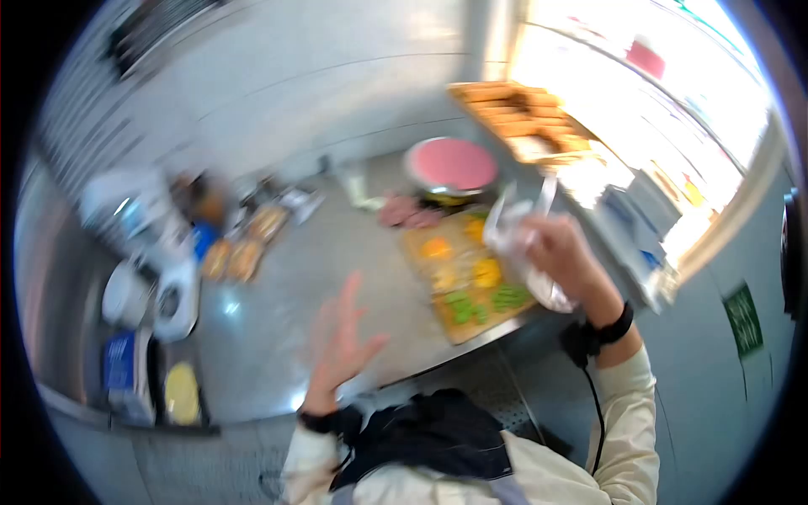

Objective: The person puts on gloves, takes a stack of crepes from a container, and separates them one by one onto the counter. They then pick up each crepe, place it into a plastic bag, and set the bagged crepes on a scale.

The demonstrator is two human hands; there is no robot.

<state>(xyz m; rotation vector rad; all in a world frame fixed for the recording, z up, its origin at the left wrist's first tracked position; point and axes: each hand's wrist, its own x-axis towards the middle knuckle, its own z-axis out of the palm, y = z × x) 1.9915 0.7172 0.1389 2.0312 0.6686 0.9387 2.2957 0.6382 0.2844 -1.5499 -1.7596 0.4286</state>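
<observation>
My left hand (341, 337) is over the front of the metal counter, its fingers spread and blurred, with nothing in it. On the right, my right hand (555, 248) is closed around a crumpled, whitish see-through plastic bag (507, 225), smeared by motion. Below and left of the bag lies a cutting board (456, 328) near the counter's edge. It bears chopped green pieces (460, 308), yellow heaps (486, 273) and an orange heap (436, 248). Pink slices, probably of meat (408, 211), lie by its far left corner. Behind stands a round pink-topped turntable (454, 165).
A tray of golden rolls (522, 109) stands by the bright window. Packaged bread (246, 259) lies at the counter's left, near a white stand mixer (139, 215). Beyond it are a blue-and-white box (119, 362) and a container with a yellow top (181, 393).
</observation>
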